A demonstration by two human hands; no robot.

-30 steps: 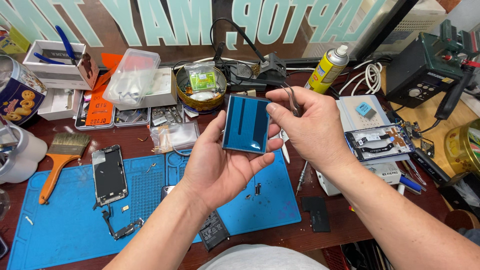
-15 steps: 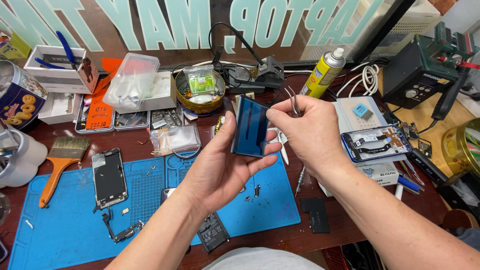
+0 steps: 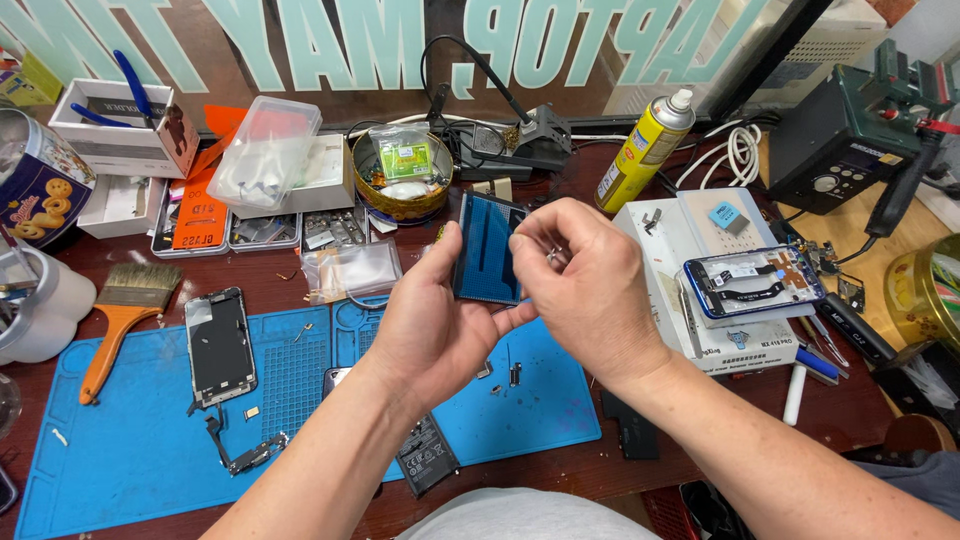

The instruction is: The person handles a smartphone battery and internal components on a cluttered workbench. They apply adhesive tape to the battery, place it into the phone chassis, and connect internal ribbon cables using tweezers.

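Observation:
My left hand [image 3: 430,320] holds a glossy blue phone panel [image 3: 487,250] upright by its lower edge, above the blue work mat [image 3: 140,440]. My right hand [image 3: 590,290] is curled against the panel's right edge, thumb and forefinger pinching at its top corner. A bit of metal tweezers [image 3: 553,255] shows between the right fingers. Small screws and loose parts [image 3: 512,375] lie on the mat just under both hands.
A stripped phone screen [image 3: 220,345] and a battery [image 3: 425,455] lie on the mat, with an orange brush [image 3: 125,310] at the left. An opened phone [image 3: 755,280] rests on a white box at the right. Behind stand a yellow spray can [image 3: 645,150], a parts tin [image 3: 400,185] and a soldering station [image 3: 850,140].
The blue panel has turned from facing me to nearly edge-on. My right hand has closed in over its top right edge, and the tweezers are now mostly hidden in the fingers.

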